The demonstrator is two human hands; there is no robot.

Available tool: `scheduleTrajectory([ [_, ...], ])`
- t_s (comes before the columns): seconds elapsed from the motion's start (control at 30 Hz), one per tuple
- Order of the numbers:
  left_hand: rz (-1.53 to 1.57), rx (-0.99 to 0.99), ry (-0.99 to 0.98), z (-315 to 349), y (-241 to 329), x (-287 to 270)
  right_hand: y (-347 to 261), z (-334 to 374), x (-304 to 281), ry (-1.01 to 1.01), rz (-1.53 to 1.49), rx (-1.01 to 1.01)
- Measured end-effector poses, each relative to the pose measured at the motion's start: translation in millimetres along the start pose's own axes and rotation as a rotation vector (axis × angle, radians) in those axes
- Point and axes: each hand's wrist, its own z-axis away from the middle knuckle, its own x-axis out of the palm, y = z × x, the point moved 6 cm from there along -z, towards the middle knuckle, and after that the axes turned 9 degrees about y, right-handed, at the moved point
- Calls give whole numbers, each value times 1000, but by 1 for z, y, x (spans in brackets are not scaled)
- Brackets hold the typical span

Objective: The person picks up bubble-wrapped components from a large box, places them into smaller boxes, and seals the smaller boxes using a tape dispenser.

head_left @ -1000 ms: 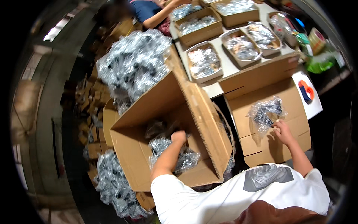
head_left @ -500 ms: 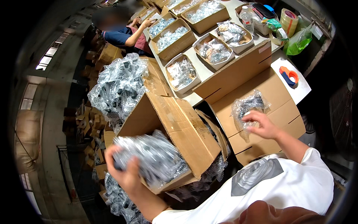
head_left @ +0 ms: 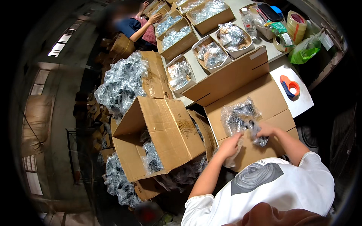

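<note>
Over an opened-out cardboard box (head_left: 275, 107), my left hand (head_left: 229, 147) is closed on clear bubble wrap (head_left: 234, 159), whose lower part hangs beside my wrist. My right hand (head_left: 268, 130) is closed around a smaller wrapped dark part (head_left: 259, 139), just right of the left hand. Beyond both hands lies a bubble-wrapped dark part (head_left: 241, 113) on the cardboard; its exact kind is hidden by the wrap. Motion blurs the fingertips somewhat.
A tilted carton (head_left: 177, 132) with wrapped parts (head_left: 152, 158) stands left, near a big heap of wrapped parts (head_left: 122, 83). Trays of small bags (head_left: 212, 52), a water bottle (head_left: 248, 23) and an orange-blue tape dispenser (head_left: 290, 87) are beyond. A co-worker (head_left: 137, 30) is at far left.
My left hand has moved right, out of the carton with bubble-wrapped stuff, to the cardboard beside my right hand. My right hand has closed and come nearer. The co-worker's arms have shifted.
</note>
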Motion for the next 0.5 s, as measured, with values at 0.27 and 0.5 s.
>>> scheduleTrajectory([
  [0.27, -553, 32, 47, -102, -46, 93, 11, -103, -72, 278, 508, -120],
  [0.5, -309, 215, 387, -147, -40, 76, -45, -73, -86, 443, 896, -9],
])
